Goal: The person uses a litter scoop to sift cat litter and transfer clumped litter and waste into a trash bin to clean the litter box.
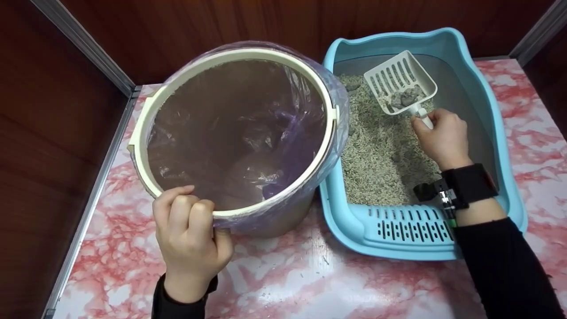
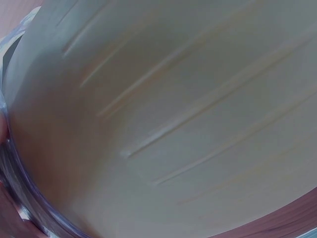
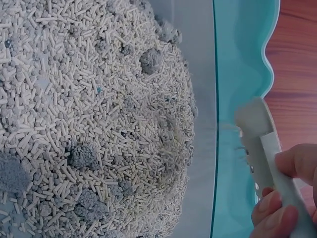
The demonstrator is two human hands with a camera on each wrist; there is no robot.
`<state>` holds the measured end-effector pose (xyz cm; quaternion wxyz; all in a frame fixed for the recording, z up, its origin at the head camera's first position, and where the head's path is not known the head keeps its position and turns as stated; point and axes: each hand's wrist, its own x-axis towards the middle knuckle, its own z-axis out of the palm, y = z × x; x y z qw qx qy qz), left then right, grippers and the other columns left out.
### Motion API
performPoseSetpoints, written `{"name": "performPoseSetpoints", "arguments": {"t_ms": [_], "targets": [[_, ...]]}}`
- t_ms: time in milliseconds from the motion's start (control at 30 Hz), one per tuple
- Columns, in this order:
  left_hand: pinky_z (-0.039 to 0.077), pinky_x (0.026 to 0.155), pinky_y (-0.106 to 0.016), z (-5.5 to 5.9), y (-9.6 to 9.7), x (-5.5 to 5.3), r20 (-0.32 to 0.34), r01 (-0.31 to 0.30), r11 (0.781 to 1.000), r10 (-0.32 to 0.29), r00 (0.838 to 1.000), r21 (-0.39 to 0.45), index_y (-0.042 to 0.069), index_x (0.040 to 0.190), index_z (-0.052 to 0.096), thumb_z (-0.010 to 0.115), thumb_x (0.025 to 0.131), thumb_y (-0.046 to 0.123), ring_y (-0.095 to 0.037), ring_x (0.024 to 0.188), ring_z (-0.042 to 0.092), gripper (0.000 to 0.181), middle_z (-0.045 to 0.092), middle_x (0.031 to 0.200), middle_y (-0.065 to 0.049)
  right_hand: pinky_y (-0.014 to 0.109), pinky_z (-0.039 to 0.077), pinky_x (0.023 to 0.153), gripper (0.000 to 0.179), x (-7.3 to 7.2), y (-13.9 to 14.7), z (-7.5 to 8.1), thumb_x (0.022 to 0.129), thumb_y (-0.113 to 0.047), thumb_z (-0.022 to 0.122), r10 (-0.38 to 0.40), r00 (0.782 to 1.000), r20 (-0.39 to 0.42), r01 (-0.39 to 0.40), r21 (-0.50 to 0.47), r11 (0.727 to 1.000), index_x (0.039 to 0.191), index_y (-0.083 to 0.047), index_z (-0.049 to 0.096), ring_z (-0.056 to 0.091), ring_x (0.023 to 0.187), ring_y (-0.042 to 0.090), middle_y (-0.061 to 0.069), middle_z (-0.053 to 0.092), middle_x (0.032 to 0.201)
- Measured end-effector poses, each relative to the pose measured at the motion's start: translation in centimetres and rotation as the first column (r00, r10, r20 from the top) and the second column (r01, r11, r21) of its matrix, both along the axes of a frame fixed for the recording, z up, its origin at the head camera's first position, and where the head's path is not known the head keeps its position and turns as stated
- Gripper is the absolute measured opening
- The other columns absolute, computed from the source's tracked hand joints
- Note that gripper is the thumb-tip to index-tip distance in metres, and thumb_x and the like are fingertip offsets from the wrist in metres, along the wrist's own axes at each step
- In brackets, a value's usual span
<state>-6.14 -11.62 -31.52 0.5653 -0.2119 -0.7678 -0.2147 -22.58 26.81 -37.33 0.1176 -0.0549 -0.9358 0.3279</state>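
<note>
My right hand [image 1: 445,137] grips the handle of a white slotted litter scoop [image 1: 387,77], held above the blue litter box [image 1: 500,146]. Grey clumps [image 1: 405,97] lie in the scoop near its handle. Pale pellet litter [image 1: 376,164] covers much of the box floor, and in the right wrist view more grey clumps [image 3: 84,155] are scattered through it. My left hand [image 1: 190,239] holds the near rim of a round bin [image 1: 279,226], fingers over the edge and thumb outside. A clear purplish bag [image 1: 292,128] lines the bin. In the left wrist view the bin's ribbed outer wall [image 2: 198,124] fills most of the picture.
Bin and litter box stand side by side on a red-and-white marbled surface [image 1: 283,283]. Dark reddish wood panels [image 1: 199,26] rise behind and at the left, with a metal strip [image 1: 88,199] along the left edge. The box's front has a slotted step [image 1: 412,226].
</note>
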Motion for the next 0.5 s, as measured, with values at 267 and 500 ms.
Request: {"name": "performPoseSetpoints", "arguments": {"t_ms": [267, 500], "targets": [[0.042, 0.078, -0.047, -0.01, 0.06, 0.02, 0.000, -0.003, 1.000, 0.003, 1.000, 0.004, 0.001, 0.070, 0.038, 0.031, 0.059, 0.003, -0.043, 0.074, 0.046, 0.014, 0.035, 0.066, -0.013, 0.032, 0.028, 0.052, 0.037, -0.08, -0.22, 0.04, 0.100, -0.036, 0.045, 0.024, 0.998, -0.050, -0.027, -0.057, 0.998, 0.080, -0.006, 0.047, 0.038, 0.053, 0.019, 0.005, 0.044, 0.066], [0.043, 0.078, -0.046, 0.00, 0.10, 0.00, -0.003, -0.002, 1.000, 0.002, 1.000, 0.008, 0.001, 0.070, 0.038, 0.032, 0.060, 0.003, -0.043, 0.074, 0.046, 0.012, 0.035, 0.066, -0.014, 0.029, 0.029, 0.044, 0.046, -0.19, -0.13, -0.06, 0.102, -0.037, 0.038, 0.053, 0.999, 0.003, -0.053, -0.044, 0.998, 0.095, 0.002, 0.062, 0.036, 0.045, 0.014, 0.002, 0.046, 0.061]]}}
